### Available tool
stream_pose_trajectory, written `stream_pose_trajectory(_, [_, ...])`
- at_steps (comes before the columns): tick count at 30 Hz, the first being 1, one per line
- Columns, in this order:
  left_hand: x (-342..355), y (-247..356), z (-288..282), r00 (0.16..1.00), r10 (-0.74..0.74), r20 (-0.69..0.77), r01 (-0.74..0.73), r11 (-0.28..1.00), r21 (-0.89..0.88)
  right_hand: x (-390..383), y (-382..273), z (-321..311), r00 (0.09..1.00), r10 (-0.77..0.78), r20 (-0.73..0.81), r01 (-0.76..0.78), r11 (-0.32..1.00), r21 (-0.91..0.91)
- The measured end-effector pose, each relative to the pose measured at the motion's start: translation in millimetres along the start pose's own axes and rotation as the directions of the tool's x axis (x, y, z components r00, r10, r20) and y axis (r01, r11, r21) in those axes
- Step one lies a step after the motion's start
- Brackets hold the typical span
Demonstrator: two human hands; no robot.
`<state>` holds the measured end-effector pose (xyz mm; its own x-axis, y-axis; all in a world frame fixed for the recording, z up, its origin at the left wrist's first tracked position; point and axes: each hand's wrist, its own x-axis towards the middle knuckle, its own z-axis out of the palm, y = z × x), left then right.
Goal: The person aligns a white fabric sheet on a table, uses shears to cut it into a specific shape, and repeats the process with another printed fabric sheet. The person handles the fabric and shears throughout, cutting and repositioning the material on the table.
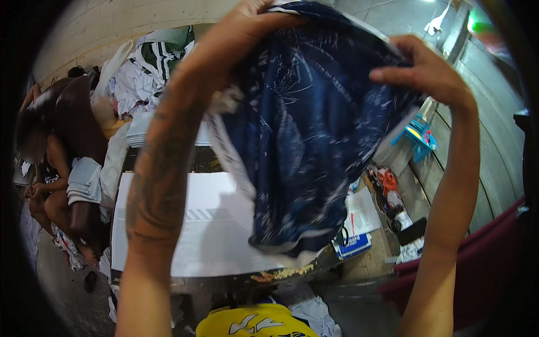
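Observation:
A dark navy garment [309, 129] with white line prints and white edging hangs in front of me, held up above the table. My left hand [252, 25] is closed on its upper left edge, partly cut off by the picture's top. At the upper right edge, my right hand [424, 67] pinches the cloth between thumb and fingers. The garment's lower end hangs over a large white sheet [213, 236] on the table and hides part of it. Whether it is a shirt or shorts, I cannot tell.
Behind my left forearm stand a folded white stack [140, 130] and a clothes heap [149, 78]. A blue booklet [355, 246] lies at the table's right. A person [53, 163] sits at the left beside folded cloths [85, 180]. Maroon fabric [466, 269] hangs at right.

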<state>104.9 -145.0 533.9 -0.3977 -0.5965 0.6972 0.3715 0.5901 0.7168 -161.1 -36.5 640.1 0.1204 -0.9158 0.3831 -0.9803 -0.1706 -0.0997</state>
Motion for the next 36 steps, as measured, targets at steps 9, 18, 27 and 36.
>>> stream_pose_trajectory(9, [-173,85,-42,0.942,-0.285,-0.176,0.213,0.916,-0.341,-156,5,101,0.936,-0.341,0.085,0.056,0.384,0.922])
stream_pose_trajectory(18, [-483,97,41,0.496,-0.84,-0.221,0.81,0.356,0.466,-373,13,248,0.633,-0.486,0.602,0.046,0.801,0.597])
stream_pose_trajectory(27, [-617,73,13,0.441,-0.573,-0.69,0.711,0.693,-0.121,-428,16,285,0.542,-0.414,0.731,-0.009,0.867,0.498])
stream_pose_trajectory(36, [-638,115,-86,0.474,-0.457,-0.752,0.474,0.853,-0.219,-374,144,294,0.96,0.011,0.28,-0.182,0.785,0.592])
